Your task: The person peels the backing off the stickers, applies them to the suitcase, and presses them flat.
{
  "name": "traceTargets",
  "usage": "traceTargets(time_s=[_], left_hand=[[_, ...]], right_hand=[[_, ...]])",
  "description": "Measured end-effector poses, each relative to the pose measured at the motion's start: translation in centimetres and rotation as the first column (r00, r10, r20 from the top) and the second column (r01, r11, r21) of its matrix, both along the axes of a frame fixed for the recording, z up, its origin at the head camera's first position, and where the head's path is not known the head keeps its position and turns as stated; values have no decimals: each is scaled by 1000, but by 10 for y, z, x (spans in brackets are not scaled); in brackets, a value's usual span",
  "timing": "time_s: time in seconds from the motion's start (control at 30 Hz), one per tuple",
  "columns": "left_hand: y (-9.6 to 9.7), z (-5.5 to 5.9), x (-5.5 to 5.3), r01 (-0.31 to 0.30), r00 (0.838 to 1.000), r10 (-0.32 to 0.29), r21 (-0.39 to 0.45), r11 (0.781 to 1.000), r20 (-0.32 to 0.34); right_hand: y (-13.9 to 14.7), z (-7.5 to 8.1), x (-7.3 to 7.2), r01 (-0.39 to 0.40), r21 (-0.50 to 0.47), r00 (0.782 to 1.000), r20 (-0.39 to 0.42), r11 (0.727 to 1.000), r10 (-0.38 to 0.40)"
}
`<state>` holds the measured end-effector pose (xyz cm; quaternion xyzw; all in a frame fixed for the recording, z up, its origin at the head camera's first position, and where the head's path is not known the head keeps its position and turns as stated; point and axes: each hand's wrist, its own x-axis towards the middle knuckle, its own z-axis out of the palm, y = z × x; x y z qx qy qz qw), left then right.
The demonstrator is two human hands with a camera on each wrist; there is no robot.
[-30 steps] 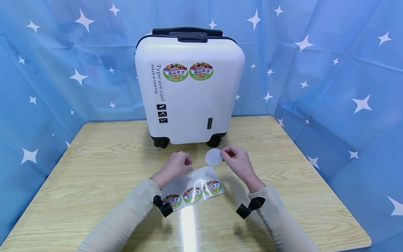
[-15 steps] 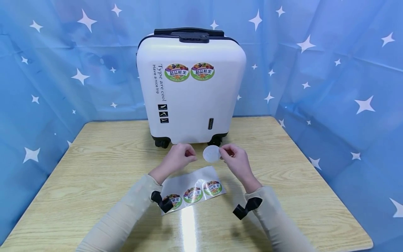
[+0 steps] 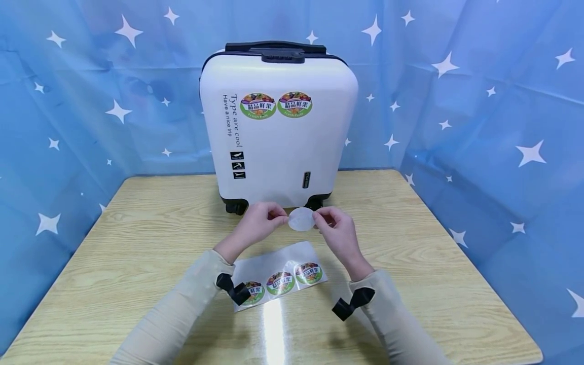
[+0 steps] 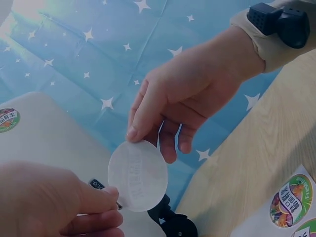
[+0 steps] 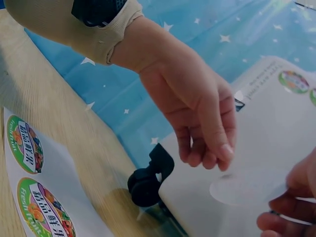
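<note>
A round sticker [image 3: 301,219], its pale back facing up, is held in the air in front of the white suitcase [image 3: 278,147]. My right hand [image 3: 336,235] pinches its right edge between thumb and fingers. At the opposite edge is my left hand [image 3: 255,225], thumb and fingertips closed on the rim; the left wrist view shows this thumb [image 4: 109,195] against the sticker [image 4: 138,175]. Below both hands, a sticker sheet [image 3: 298,249] lies on the table with a row of fruit stickers [image 3: 280,283]. Two matching fruit stickers [image 3: 295,104] sit side by side high on the suitcase.
The suitcase stands upright at the back of the wooden table [image 3: 150,243], its black wheels [image 3: 235,207] on the tabletop. Printed lettering [image 3: 231,119] runs down its left side. A blue star-patterned curtain [image 3: 474,121] hangs behind and beside the table.
My left hand has left the sheet and moved up and right to the round sticker's edge. My right hand has carried the sticker slightly left and up.
</note>
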<state>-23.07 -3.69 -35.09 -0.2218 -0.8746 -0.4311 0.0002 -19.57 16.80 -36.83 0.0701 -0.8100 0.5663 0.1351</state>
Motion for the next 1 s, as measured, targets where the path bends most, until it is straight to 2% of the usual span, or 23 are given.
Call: traceTargets(time_s=[0.13, 0.27, 0.37, 0.47, 0.57, 0.73, 0.87, 1.0], left_hand=[[-1, 2, 0, -4, 1000, 4, 23, 1000, 9], [-4, 3, -2, -5, 1000, 4, 43, 999, 27], [-6, 4, -2, -4, 999, 1, 65, 998, 45], [-8, 6, -1, -5, 998, 0, 84, 996, 69], [-10, 8, 1, -7, 996, -2, 103, 995, 90], [-11, 9, 1, -5, 994, -8, 120, 993, 108], [-11, 10, 1, -1, 994, -13, 123, 992, 109], [-13, 10, 2, 7, 994, -22, 140, 990, 111]], right_hand=[[-5, 2, 2, -28, -2, 999, -34, 1000, 28], [-13, 14, 14, -61, 6, 996, -68, 998, 61], [-20, 24, 24, -76, 47, 993, -92, 996, 80], [-24, 25, 28, -96, 94, 985, -136, 991, 108], [-25, 16, 23, -115, 151, 964, -220, 982, 147], [-23, -7, 8, -134, 229, 917, -341, 964, 208], [-25, -13, 4, -151, 255, 888, -389, 955, 244], [-28, -13, 5, -148, 281, 878, -404, 948, 257]])
